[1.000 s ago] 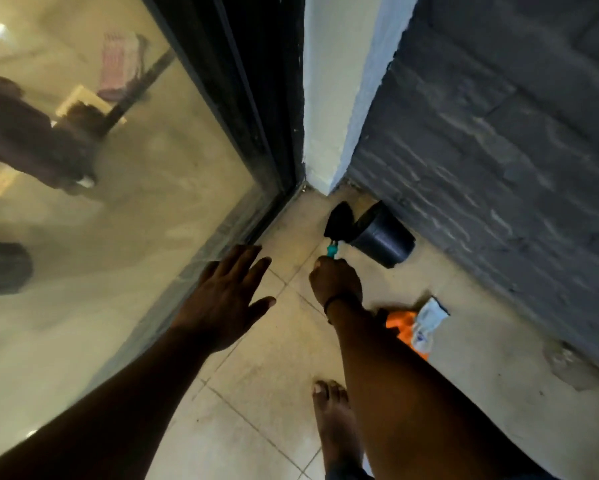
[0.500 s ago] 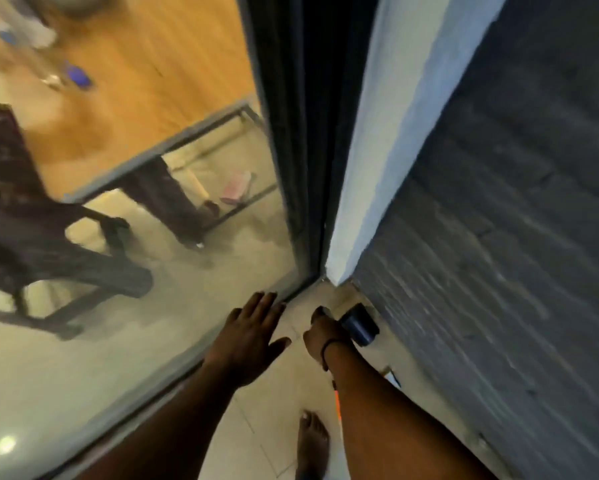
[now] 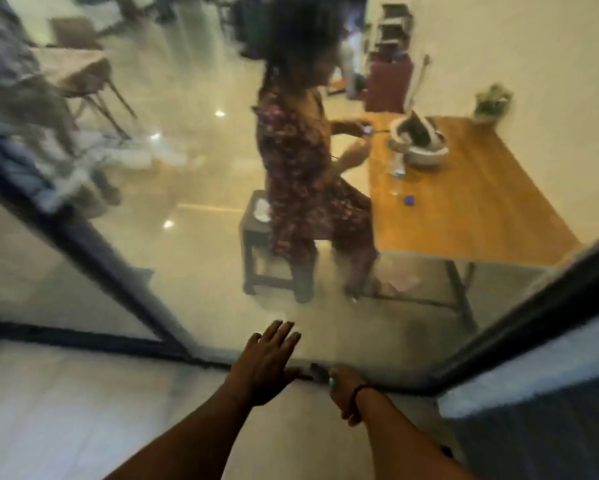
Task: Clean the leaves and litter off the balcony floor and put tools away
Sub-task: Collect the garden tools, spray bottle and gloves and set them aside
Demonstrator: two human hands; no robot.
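Left hand (image 3: pixel 265 367) spread flat toward the glass door (image 3: pixel 194 271); right hand (image 3: pixel 343 389) grips a teal-handled tool (image 3: pixel 320 374), so stowing tools looks unfinished.

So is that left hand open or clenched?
Open. The left hand has its fingers straight and spread, reaching toward the glass door. Whether it touches the glass, I cannot tell.

The balcony floor (image 3: pixel 83 410) below my arms is pale tile, bounded ahead by the dark door track (image 3: pixel 118 344). Behind the glass, the wooden bench (image 3: pixel 464 209) carries a round white bowl (image 3: pixel 419 143), a clear bottle (image 3: pixel 396 168), a small purple item (image 3: pixel 410 200) and a potted plant (image 3: pixel 492 102) at its far corner.
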